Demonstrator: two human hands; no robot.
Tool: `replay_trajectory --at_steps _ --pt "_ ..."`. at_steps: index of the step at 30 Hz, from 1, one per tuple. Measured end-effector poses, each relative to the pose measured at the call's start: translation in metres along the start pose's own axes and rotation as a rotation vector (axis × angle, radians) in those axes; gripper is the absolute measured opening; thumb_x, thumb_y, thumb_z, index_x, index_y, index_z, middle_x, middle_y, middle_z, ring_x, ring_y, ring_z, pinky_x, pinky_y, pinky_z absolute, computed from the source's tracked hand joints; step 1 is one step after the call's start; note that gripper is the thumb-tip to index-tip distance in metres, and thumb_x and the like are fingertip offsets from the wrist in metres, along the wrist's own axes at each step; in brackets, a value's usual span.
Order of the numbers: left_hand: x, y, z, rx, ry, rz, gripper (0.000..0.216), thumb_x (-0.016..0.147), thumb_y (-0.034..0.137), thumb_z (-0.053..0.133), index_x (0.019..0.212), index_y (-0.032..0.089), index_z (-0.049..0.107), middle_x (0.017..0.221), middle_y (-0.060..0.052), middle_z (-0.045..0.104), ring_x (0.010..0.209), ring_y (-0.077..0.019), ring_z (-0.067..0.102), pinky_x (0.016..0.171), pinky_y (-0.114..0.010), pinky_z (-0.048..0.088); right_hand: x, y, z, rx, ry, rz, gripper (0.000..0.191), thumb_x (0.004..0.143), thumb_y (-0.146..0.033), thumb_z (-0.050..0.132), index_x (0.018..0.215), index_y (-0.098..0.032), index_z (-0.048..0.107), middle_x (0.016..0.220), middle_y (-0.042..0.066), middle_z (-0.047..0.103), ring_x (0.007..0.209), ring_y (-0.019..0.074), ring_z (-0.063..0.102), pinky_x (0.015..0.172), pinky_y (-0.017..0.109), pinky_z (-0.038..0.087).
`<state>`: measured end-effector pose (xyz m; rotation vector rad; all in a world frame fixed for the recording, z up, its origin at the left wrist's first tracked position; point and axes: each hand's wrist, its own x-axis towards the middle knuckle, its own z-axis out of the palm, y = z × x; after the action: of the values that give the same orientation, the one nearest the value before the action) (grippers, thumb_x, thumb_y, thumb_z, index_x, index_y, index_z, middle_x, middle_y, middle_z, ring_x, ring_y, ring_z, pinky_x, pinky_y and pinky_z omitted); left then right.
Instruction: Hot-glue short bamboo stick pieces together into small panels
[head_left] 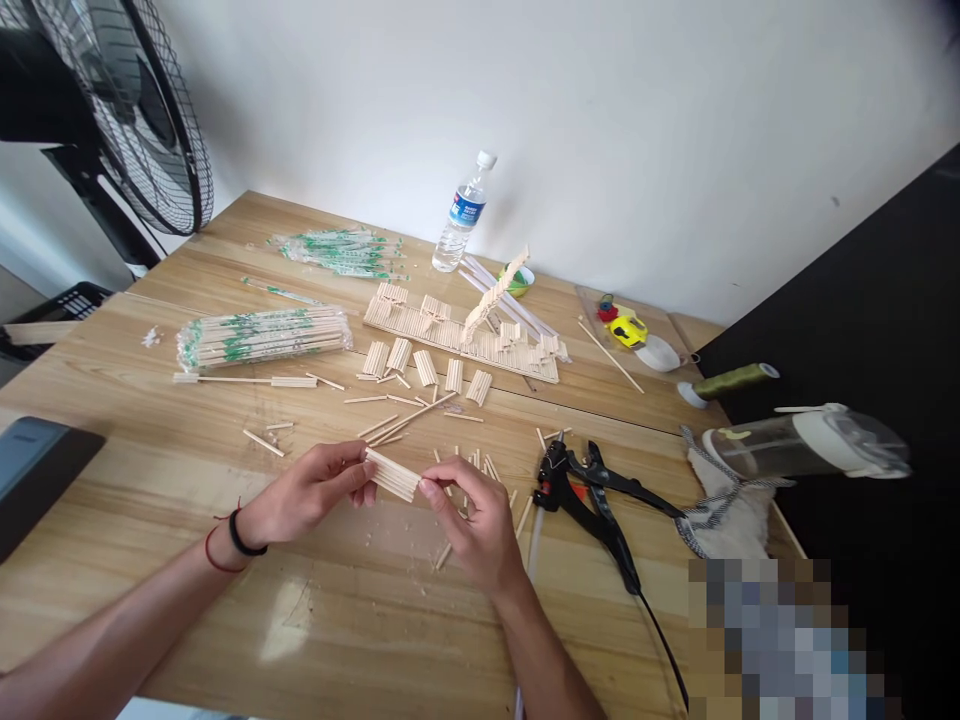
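My left hand [326, 487] pinches one end of a small panel of wooden sticks [392, 474], laid side by side. At the panel's other end, the thumb and forefinger of my right hand [472, 515] are closed on it. Loose cut stick pieces [480, 465] lie behind and beside my right hand, partly hidden by it. Farther back is a row of small stick panels [425, 368]. Behind them lies a long stick-built base [450, 333] with small blocks on it and a slanted strip [496, 293] rising from it.
Right of my hands lie a black glue gun [577, 490] and black-handled pliers [622, 478]. Bundled wrapped chopsticks [262, 335] are at left, with a water bottle [461, 215] behind. A yellow tape measure [628, 330], thread spool [727, 385] and clear jar [795, 445] are at right. A fan [142, 110] stands far left.
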<state>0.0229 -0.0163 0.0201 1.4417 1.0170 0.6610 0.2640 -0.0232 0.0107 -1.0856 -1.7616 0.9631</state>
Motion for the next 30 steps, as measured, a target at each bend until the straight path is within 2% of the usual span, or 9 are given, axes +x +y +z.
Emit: replay_trajectory --at_steps 8,13,16,19,24,27,30 --pt "-0.003 -0.005 -0.005 -0.073 0.114 -0.025 0.040 0.104 0.048 0.048 0.080 0.019 0.063 0.077 -0.003 0.067 0.078 -0.0211 0.064 0.082 -0.033 0.051 -0.001 -0.002 -0.012 0.095 0.020 0.054 0.031 0.106 -0.038 0.048 0.079 -0.023 0.054 0.073 0.000 0.055 0.066 0.0172 0.053 0.063 0.031 0.043" --pt "-0.004 -0.016 -0.006 -0.095 0.134 0.024 0.040 0.107 0.045 0.046 0.081 0.020 0.061 0.075 -0.002 0.066 0.078 -0.0208 0.064 0.084 -0.033 0.049 -0.005 -0.006 -0.036 0.021 0.065 0.063 0.042 0.109 -0.042 0.042 0.072 -0.023 0.051 0.068 -0.001 0.053 0.062 0.0164 0.053 0.061 0.030 0.044" --pt "-0.006 -0.020 -0.004 -0.130 0.154 0.058 0.039 0.107 0.045 0.046 0.082 0.020 0.061 0.076 -0.002 0.067 0.077 -0.0204 0.064 0.084 -0.033 0.050 -0.009 -0.003 -0.062 -0.063 0.092 0.089 0.044 0.107 -0.045 0.049 0.071 -0.022 0.056 0.065 -0.001 0.056 0.060 0.0162 0.055 0.059 0.029 0.047" --pt "-0.007 -0.020 -0.002 -0.157 0.175 0.061 0.042 0.106 0.048 0.046 0.080 0.020 0.062 0.076 -0.003 0.067 0.075 -0.0211 0.063 0.081 -0.033 0.052 -0.014 0.004 -0.096 -0.163 0.146 0.128 0.036 0.102 -0.048 0.060 0.081 -0.021 0.071 0.068 0.001 0.065 0.062 0.0177 0.062 0.060 0.029 0.053" --pt "-0.008 -0.011 0.000 -0.019 0.181 0.055 0.047 0.105 0.052 0.044 0.073 0.021 0.059 0.071 -0.002 0.066 0.074 -0.0210 0.062 0.088 -0.033 0.051 -0.026 0.022 -0.161 -0.340 0.309 0.202 0.030 0.094 -0.049 0.070 0.094 -0.022 0.081 0.080 0.006 0.078 0.075 0.0235 0.074 0.070 0.034 0.060" --pt "-0.008 -0.006 0.000 0.059 0.165 0.080 0.047 0.106 0.054 0.042 0.074 0.022 0.056 0.070 0.001 0.064 0.073 -0.0196 0.061 0.088 -0.031 0.049 -0.032 0.032 -0.194 -0.432 0.378 0.242 0.032 0.085 -0.053 0.076 0.090 -0.023 0.083 0.086 0.010 0.082 0.080 0.0278 0.077 0.075 0.039 0.061" --pt "-0.008 -0.005 0.001 0.087 0.126 0.091 0.047 0.108 0.053 0.040 0.077 0.022 0.054 0.073 0.001 0.063 0.074 -0.0183 0.061 0.085 -0.029 0.048 -0.039 0.044 -0.216 -0.519 0.423 0.285 0.032 0.081 -0.055 0.077 0.081 -0.023 0.082 0.080 0.012 0.082 0.076 0.0289 0.078 0.069 0.037 0.060"
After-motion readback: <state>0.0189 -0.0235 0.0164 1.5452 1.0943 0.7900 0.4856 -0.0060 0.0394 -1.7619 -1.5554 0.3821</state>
